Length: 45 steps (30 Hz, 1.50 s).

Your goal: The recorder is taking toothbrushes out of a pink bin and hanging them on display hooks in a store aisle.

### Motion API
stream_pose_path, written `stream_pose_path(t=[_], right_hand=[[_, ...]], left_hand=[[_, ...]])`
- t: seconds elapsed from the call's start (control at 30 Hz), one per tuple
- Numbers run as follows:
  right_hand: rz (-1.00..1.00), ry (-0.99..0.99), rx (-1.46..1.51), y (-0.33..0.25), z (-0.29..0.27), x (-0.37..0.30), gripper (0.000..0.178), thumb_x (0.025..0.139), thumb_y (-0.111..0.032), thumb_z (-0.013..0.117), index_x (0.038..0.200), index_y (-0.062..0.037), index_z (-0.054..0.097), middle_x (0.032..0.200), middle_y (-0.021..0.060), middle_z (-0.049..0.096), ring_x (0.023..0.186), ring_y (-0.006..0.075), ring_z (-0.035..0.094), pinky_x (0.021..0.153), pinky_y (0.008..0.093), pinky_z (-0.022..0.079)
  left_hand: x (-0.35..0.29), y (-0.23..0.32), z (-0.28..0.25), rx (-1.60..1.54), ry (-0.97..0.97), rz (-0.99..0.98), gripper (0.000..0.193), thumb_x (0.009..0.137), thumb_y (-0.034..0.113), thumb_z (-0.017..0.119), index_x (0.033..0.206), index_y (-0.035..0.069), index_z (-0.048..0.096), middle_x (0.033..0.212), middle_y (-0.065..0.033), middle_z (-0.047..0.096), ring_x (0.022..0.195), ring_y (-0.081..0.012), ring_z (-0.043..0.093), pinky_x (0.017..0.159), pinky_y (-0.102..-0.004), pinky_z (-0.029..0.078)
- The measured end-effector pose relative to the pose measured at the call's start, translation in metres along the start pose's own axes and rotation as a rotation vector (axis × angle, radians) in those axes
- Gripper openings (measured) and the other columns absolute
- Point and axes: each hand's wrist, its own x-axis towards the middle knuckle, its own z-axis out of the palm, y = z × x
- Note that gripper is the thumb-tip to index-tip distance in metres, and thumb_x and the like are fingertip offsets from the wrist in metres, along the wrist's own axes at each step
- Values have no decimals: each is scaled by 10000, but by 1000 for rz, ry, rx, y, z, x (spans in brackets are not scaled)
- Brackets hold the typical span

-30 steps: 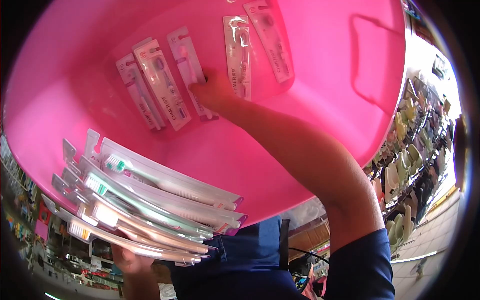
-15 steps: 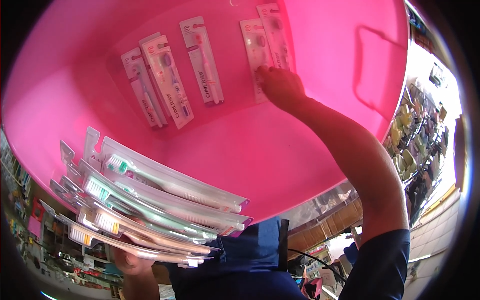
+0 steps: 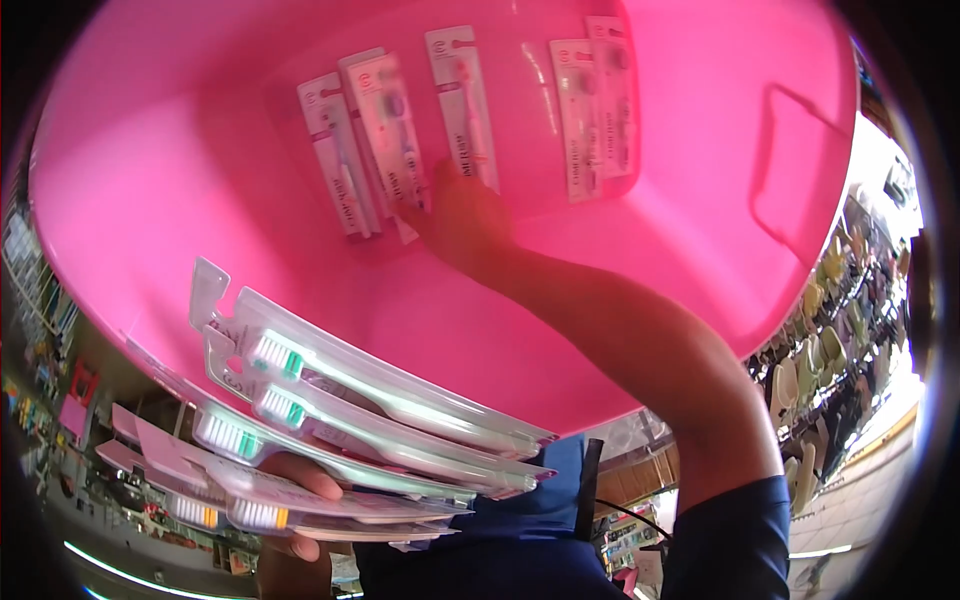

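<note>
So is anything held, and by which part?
The left hand holds a stack of toothbrush packs, gripping the lower ones near the middle. The right hand is over others in the tub; any grip there can't be told.

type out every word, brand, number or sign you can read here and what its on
Toothbrush packs lying in the pink tub: dark lettering runs along their fronts; I won't copy printed words.
Same packs, hanging end: a small reddish mark, too blurred to read.
Packs in the left hand: print shows in places, too small or blurred.
Shelf goods at left: too small to read.
</note>
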Motion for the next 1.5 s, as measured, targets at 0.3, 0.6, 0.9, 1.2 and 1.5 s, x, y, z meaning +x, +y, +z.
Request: stream_pose_path(t=[0.3, 0.6, 0.9, 1.2, 1.5], right_hand=[[84, 142, 263, 16, 17, 28, 545, 673, -392, 838, 962, 0, 594, 886, 147, 672, 824, 304, 673, 714, 418, 532], [36, 45, 374, 55, -78, -14, 462, 672, -283, 875, 873, -10, 562, 762, 77, 609, 681, 155, 610, 609, 310, 505], [136, 98, 183, 85, -98, -3, 470, 745, -243, 836, 1008, 1, 532, 825, 62, 598, 684, 129, 568, 626, 302, 490], [-95, -49, 185, 36, -10, 8, 476, 822, -287, 719, 1156, -13, 519, 1132, 171, 600, 1039, 321, 606, 850, 408, 506], [171, 188, 51, -13, 41, 44, 356, 793, -318, 715, 970, -31, 603, 957, 145, 624, 937, 339, 636, 755, 441, 521]], left_hand=[[-18, 1, -17, 24, 45, 0, 541, 743, 265, 828, 1116, -65, 616, 1180, -267, 617, 1174, -366, 567, 1027, -462, 428], [-20, -21, -26, -17, 33, 5, 531, 751, 275, 821, 1107, -59, 613, 1172, -266, 618, 1165, -369, 572, 1018, -464, 435], [-15, -36, -21, -33, 19, -7, 520, 759, 285, 814, 1098, -52, 610, 1164, -265, 620, 1156, -371, 576, 1009, -467, 443], [-31, -11, -25, 80, 81, 11, 510, 767, 296, 806, 1089, -46, 607, 1157, -264, 621, 1147, -374, 580, 1000, -469, 450], [-35, -8, -30, 76, 104, 13, 501, 775, 306, 799, 1080, -39, 605, 1149, -263, 623, 1138, -376, 585, 991, -471, 457]])
